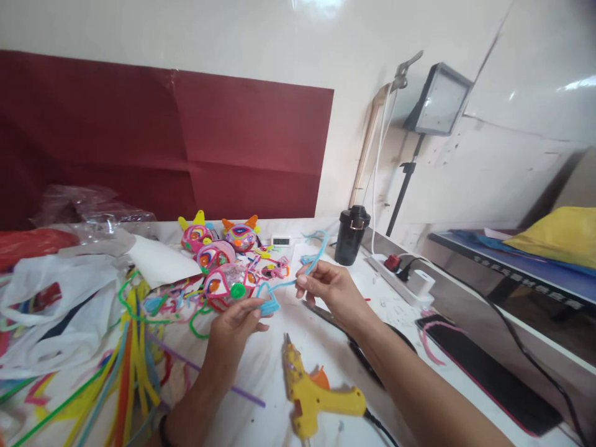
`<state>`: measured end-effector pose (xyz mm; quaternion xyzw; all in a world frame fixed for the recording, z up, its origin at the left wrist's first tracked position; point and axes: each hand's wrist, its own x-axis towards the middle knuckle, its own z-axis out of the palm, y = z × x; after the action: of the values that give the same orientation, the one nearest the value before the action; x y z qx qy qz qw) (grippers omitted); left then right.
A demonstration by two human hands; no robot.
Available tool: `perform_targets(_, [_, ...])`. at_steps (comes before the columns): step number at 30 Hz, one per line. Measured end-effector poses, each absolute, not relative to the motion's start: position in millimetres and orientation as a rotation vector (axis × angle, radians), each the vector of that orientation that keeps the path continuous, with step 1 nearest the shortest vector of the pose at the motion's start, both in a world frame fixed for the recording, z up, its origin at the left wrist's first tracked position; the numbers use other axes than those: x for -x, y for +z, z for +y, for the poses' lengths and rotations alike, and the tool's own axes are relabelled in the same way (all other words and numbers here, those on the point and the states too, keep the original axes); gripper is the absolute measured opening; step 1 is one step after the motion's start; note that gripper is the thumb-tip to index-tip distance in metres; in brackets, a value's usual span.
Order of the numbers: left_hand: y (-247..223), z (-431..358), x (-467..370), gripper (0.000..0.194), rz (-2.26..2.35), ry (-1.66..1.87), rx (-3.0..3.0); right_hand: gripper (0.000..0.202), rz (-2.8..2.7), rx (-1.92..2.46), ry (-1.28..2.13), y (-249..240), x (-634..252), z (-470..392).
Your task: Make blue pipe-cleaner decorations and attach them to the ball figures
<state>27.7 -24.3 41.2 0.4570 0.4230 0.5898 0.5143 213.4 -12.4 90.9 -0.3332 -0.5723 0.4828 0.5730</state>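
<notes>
My left hand [242, 320] pinches a light blue pipe cleaner [269, 304] that is bent into a compact, layered shape at its fingertips. From that folded part a strand runs across to my right hand [328, 287], whose thumb and fingers are closed on it. The strand's loose end rises above the right fingers. Below both hands a yellow glue gun [321, 397] lies on the white table, nozzle pointing away from me. Dark-handled scissors [326, 316] lie partly hidden under my right hand and forearm. Just beyond my left hand sits a decorated animal head [228, 285] with a green nose.
More decorated heads [239, 233] stand behind. Bundled colourful pipe cleaners [133, 360] and white plastic bags [51, 310] cover the left side. A black shaker bottle [352, 236], a power strip [400, 282] with cables, and a long black pad [488, 372] are at the right.
</notes>
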Motion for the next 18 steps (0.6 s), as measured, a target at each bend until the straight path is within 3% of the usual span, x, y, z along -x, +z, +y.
perform_targets(18, [44.7,-28.3,-32.6,0.041,1.054,1.381,-1.047,0.026,-1.361,0.820,1.136,73.6,-210.0,-28.0])
